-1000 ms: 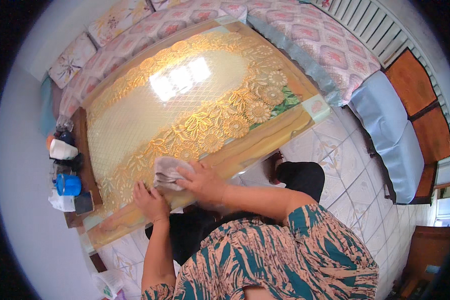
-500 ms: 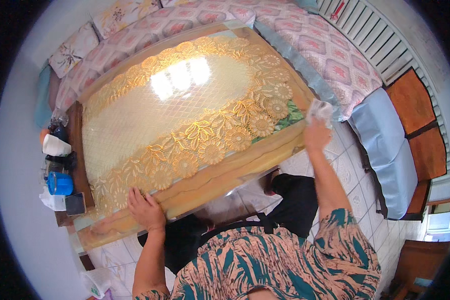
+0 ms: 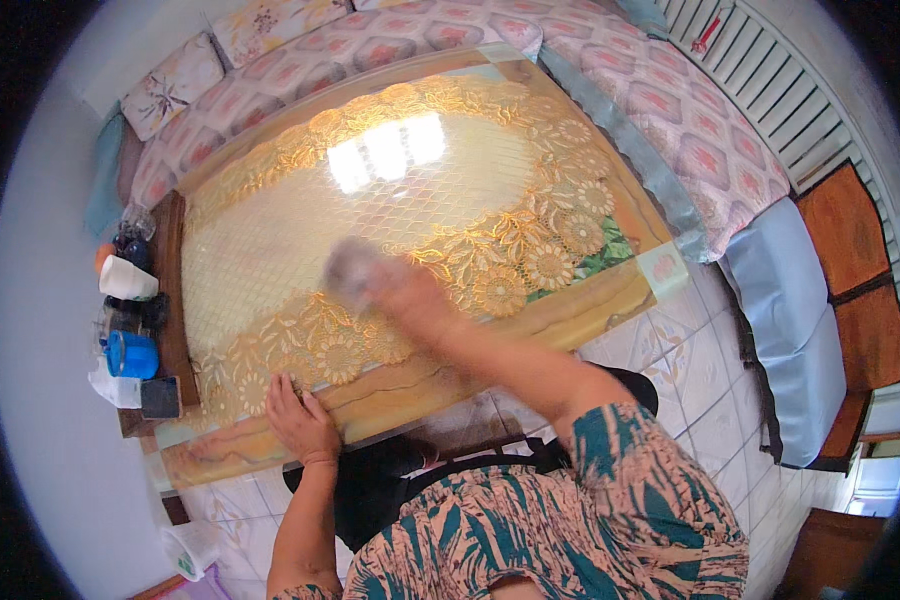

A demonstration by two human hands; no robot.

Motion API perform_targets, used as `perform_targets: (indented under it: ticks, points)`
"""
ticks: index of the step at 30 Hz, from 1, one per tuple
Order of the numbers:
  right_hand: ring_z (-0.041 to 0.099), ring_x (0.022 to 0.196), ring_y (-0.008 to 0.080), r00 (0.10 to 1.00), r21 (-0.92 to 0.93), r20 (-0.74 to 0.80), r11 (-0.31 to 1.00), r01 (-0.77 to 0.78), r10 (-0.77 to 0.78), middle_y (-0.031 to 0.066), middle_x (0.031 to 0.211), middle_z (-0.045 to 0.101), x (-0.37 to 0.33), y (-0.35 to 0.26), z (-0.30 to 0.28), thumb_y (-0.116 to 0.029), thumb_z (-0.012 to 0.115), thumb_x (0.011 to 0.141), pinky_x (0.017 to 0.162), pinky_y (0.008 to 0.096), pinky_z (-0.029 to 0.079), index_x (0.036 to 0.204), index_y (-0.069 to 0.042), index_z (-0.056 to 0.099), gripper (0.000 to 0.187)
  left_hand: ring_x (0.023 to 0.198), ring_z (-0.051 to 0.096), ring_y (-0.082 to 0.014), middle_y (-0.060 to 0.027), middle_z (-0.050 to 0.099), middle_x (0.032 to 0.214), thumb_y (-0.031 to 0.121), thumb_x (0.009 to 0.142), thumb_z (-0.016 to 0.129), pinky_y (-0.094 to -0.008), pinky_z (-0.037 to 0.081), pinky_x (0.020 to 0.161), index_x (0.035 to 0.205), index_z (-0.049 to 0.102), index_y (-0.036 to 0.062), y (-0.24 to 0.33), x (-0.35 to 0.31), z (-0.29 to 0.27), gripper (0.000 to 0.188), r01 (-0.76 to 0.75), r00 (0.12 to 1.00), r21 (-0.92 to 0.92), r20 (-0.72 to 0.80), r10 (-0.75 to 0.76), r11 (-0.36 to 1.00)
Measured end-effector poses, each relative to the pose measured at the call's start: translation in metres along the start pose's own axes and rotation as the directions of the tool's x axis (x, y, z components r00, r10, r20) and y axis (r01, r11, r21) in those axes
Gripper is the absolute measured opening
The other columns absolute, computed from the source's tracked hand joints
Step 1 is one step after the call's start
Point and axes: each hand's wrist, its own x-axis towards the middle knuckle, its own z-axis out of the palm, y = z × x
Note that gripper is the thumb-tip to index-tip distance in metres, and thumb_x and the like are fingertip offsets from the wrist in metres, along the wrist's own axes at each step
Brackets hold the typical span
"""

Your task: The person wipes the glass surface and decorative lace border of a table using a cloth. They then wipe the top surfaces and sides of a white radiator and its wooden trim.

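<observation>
In front of me is a low table (image 3: 610, 303) with a wood-patterned border and a glossy clear top. Under the shine lies a gold lace table cover (image 3: 260, 240) with flower edging. My right hand (image 3: 407, 297) is over the middle of the lace, smeared by motion. It is closed on a crumpled whitish-grey cloth (image 3: 350, 270) pressed to the tabletop. My left hand (image 3: 303, 425) lies flat on the near left edge, fingers stretched out, with nothing in it.
A wooden tray (image 3: 170, 300) along the table's left side carries a white cup (image 3: 127, 279), a blue mug (image 3: 132, 354) and a small dark box (image 3: 161, 398). A sofa with a patterned cover (image 3: 390, 42) borders the far side. At right stands a blue-draped seat (image 3: 785, 310).
My right hand has swept the cloth from the table's right corner leftward to the middle of the top. The view has shifted slightly; my left hand has stayed in place.
</observation>
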Motion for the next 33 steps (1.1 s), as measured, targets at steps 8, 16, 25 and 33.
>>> perform_targets:
  ticks: [8,16,25,33]
  points:
    - [0.055,0.105,0.0306,0.686,-0.613,-0.442,0.363,-0.702,0.578,0.0066,0.122,0.057,-0.114,0.195,-0.205,-0.02,0.051,0.086,0.082,0.0461,0.046,0.113,-0.018,0.062,0.029,0.13,0.038,-0.0353,-0.0172,0.045,0.139,0.018,0.089,0.048,-0.0464,0.025,0.111,0.133,0.046,0.0002,0.005,-0.002,-0.004,0.047,0.029,0.999,-0.008,0.012,-0.029,1.0]
    - [0.055,0.102,0.0331,0.804,-0.674,-0.396,0.454,-0.582,0.443,0.0129,0.128,0.055,-0.122,0.091,-0.135,-0.021,0.053,0.083,0.083,0.0499,0.043,0.117,-0.012,0.061,0.036,0.127,0.039,-0.0363,-0.0169,0.045,0.138,0.016,0.088,0.05,-0.0461,0.029,0.108,0.128,0.049,-0.0004,0.009,0.002,-0.006,0.043,0.031,0.999,0.045,0.014,-0.032,0.999]
    - [0.046,0.12,0.0394,0.982,-0.04,0.106,0.986,0.162,-0.157,0.0135,0.134,0.05,-0.108,-0.085,-0.023,-0.017,0.055,0.084,0.101,0.0538,0.035,0.117,-0.018,0.061,0.034,0.124,0.042,-0.0343,-0.0133,0.048,0.136,0.017,0.084,0.054,-0.0449,0.033,0.105,0.126,0.052,0.0031,0.005,0.004,0.006,0.044,0.048,0.998,0.006,-0.044,-0.047,0.999]
    - [0.055,0.11,0.036,0.919,-0.559,-0.316,0.736,-0.382,0.237,0.0107,0.134,0.053,-0.2,0.096,-0.173,-0.017,0.058,0.081,0.089,0.0521,0.044,0.126,-0.019,0.058,0.045,0.124,0.043,-0.0319,-0.0132,0.049,0.133,0.018,0.082,0.056,-0.0445,0.035,0.104,0.124,0.053,0.004,0.013,0.002,0.006,0.044,0.031,0.993,-0.012,-0.114,-0.032,0.999]
